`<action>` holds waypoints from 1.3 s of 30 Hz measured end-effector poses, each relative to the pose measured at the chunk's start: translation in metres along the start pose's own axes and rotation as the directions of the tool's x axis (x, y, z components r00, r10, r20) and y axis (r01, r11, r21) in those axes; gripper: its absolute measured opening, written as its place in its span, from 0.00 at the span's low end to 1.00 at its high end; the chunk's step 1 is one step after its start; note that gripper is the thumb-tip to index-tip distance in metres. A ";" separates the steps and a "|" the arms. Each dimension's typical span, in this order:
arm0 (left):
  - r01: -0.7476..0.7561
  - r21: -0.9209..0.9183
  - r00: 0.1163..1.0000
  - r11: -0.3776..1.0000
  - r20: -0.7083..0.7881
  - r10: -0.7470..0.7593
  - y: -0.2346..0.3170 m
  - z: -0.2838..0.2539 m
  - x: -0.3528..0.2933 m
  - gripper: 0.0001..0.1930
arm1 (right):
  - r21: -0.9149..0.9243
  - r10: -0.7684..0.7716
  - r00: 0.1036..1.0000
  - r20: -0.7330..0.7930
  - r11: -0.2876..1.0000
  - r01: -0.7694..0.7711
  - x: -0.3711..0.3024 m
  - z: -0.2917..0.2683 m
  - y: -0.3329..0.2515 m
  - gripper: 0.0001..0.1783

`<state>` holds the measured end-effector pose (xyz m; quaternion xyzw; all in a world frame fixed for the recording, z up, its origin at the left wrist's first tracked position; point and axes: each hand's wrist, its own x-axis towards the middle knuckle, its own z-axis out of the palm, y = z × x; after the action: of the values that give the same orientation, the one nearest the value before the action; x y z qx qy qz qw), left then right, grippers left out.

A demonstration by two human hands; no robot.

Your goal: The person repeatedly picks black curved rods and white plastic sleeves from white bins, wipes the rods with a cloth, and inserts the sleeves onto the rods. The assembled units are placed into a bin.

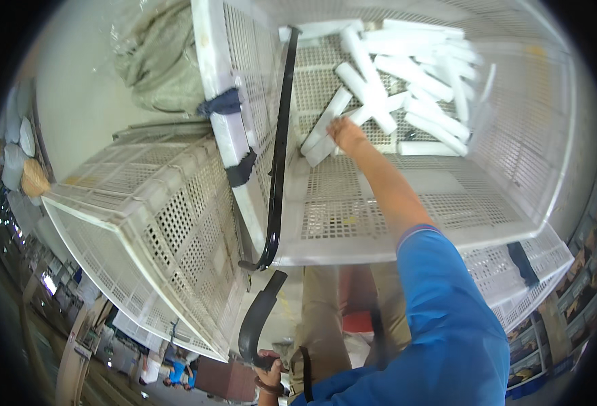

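My right hand [346,133] reaches into the large white perforated crate [407,233], its fingers closed on a white foam tube [322,149] near the crate's left side. Many more white foam tubes [434,81] lie loosely piled to the right of it and farther back. Low in the view, my left hand [269,372] is wrapped round the lower end of a curved dark handle-like piece [254,325]. A long, glossy black bent bar [281,135] rests along the crate's left side, its bent end just above that piece. Whether the two are joined I cannot tell.
Another white perforated crate [170,237] stands tilted at the left, and part of a further crate [515,271] shows at the right. Dark cloth ties [224,103] wrap the crate's left rim. A clear plastic bag with greyish contents [163,68] lies at the back left.
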<state>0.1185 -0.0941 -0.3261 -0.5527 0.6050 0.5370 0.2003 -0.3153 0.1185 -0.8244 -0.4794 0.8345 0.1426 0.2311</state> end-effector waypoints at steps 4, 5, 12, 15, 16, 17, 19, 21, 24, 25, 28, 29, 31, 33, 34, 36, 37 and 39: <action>0.031 0.032 0.999 0.999 -0.046 -0.029 0.008 0.010 0.007 0.22 | 0.089 0.096 0.923 0.373 0.986 -0.138 0.025 0.039 0.000 0.23; 0.041 0.019 0.998 0.999 -0.045 -0.041 0.015 0.011 0.007 0.22 | 0.150 0.096 0.901 0.424 0.973 -0.174 0.018 0.040 0.008 0.23; -0.027 -0.048 0.983 0.998 0.178 0.035 0.087 0.013 0.016 0.10 | 0.937 0.238 0.907 0.348 -0.045 -0.348 -0.145 -0.091 0.045 0.20; -0.097 -0.090 0.971 0.991 0.209 0.115 0.129 0.012 0.016 0.15 | 0.339 0.378 0.900 0.216 -0.894 0.294 -0.221 -0.188 0.058 0.22; -0.133 -0.064 0.954 0.989 0.264 0.145 0.143 0.013 0.015 0.16 | 0.186 0.440 0.854 0.278 -0.897 0.401 -0.244 -0.216 0.054 0.23; -0.163 -0.043 0.937 0.986 0.308 0.168 0.157 0.012 0.012 0.17 | -0.022 0.521 0.833 0.186 -0.845 0.534 -0.265 -0.240 0.048 0.24; -0.193 -0.041 0.920 0.980 0.339 0.195 0.181 0.012 0.001 0.18 | -0.264 0.559 0.771 0.304 -0.728 0.633 -0.293 -0.278 0.037 0.27; -0.242 -0.045 0.894 0.969 0.378 0.241 0.201 0.008 -0.014 0.19 | -0.458 0.547 0.733 0.403 -0.573 0.679 -0.311 -0.304 0.027 0.29; -0.251 -0.064 0.876 0.966 0.409 0.255 0.219 0.002 -0.037 0.14 | -0.534 0.584 0.749 0.313 -0.544 0.647 -0.330 -0.344 0.009 0.30; -0.257 -0.085 0.862 0.963 0.429 0.269 0.223 0.000 -0.043 0.14 | -0.546 0.631 0.750 0.202 -0.563 0.621 -0.335 -0.360 0.003 0.29; -0.316 -0.029 0.828 0.948 0.479 0.291 0.232 -0.005 -0.057 0.13 | -0.522 0.644 0.747 0.166 -0.586 0.620 -0.356 -0.410 -0.015 0.26; -0.338 -0.004 0.816 0.941 0.498 0.294 0.233 -0.006 -0.060 0.13 | -0.512 0.633 0.751 0.186 -0.591 0.624 -0.366 -0.426 -0.025 0.25; -0.383 0.010 0.832 0.924 0.438 0.341 0.231 -0.004 -0.065 0.11 | -0.515 0.620 0.753 0.219 -0.582 0.629 -0.380 -0.456 -0.040 0.22; -0.409 0.058 0.861 0.911 0.356 0.364 0.223 0.004 -0.070 0.11 | -0.543 0.608 0.747 0.268 -0.545 0.639 -0.387 -0.484 -0.050 0.20; -0.545 0.213 0.825 0.811 0.307 0.474 0.219 0.011 -0.071 0.11 | -0.525 0.608 0.684 0.404 -0.458 0.717 -0.383 -0.500 -0.054 0.18; -0.687 0.301 0.726 0.661 0.326 0.606 0.212 0.028 -0.076 0.14 | -0.563 0.560 0.750 0.354 -0.512 0.648 -0.374 -0.535 -0.072 0.16; -0.743 0.362 0.668 0.562 0.361 0.650 0.212 0.035 -0.079 0.15 | -0.506 0.583 0.734 0.348 -0.543 0.671 -0.371 -0.552 -0.078 0.19; -0.828 0.174 0.560 0.533 0.315 0.767 0.229 0.043 -0.080 0.17 | -0.237 0.655 0.626 0.422 -0.587 0.774 -0.373 -0.589 -0.099 0.22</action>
<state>-0.0743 -0.0629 -0.1758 -0.1188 0.8415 0.5219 0.0732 -0.2143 0.0721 -0.1294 -0.3646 -0.1204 0.9232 -0.0141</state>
